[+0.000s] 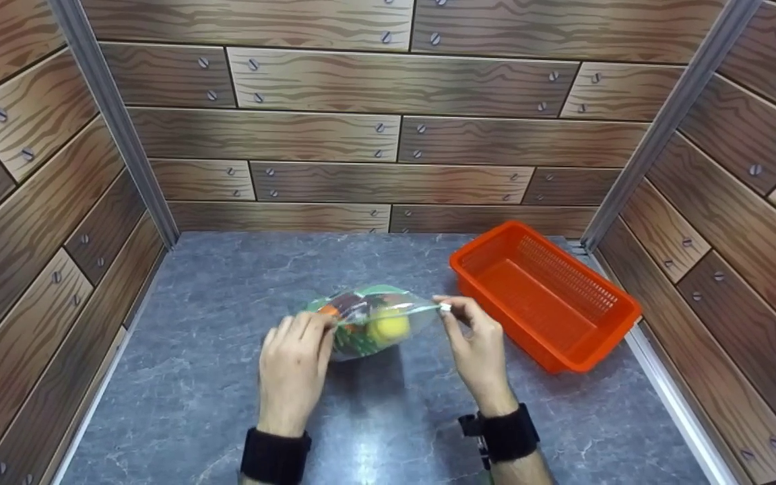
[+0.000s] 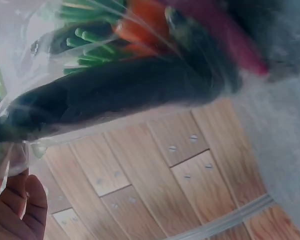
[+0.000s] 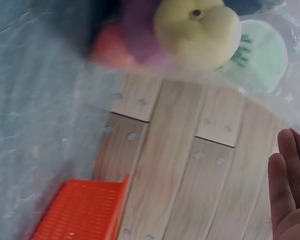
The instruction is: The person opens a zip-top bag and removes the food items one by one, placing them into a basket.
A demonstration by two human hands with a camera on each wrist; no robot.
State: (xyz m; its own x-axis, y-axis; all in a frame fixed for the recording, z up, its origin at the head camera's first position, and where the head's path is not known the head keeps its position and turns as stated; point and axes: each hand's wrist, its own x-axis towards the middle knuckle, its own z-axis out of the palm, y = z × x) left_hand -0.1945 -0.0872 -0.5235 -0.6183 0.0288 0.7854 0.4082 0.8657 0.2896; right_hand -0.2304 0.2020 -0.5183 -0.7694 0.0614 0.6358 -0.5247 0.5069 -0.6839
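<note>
A clear zip bag with green print (image 1: pixel 365 345) is held up over the table, filled with produce. My left hand (image 1: pixel 294 367) pinches the bag's left end at the top edge. At the right end, my right hand (image 1: pixel 482 347) pinches the small white slider (image 1: pixel 444 307) between thumb and finger. Through the plastic show a yellow round fruit (image 1: pixel 390 327), a long dark green vegetable (image 2: pixel 115 92), an orange vegetable (image 2: pixel 142 25), green stalks (image 2: pixel 92 50) and a purple-pink long piece (image 2: pixel 232 42). The left fingertips are partly hidden in the left wrist view.
An orange-red plastic basket (image 1: pixel 536 303) with perforated sides sits at an angle on the right of the grey marbled table (image 1: pixel 192 357). Wood-patterned walls (image 1: pixel 334 135) stand behind and at both sides, with metal posts (image 1: pixel 122 121) in the corners.
</note>
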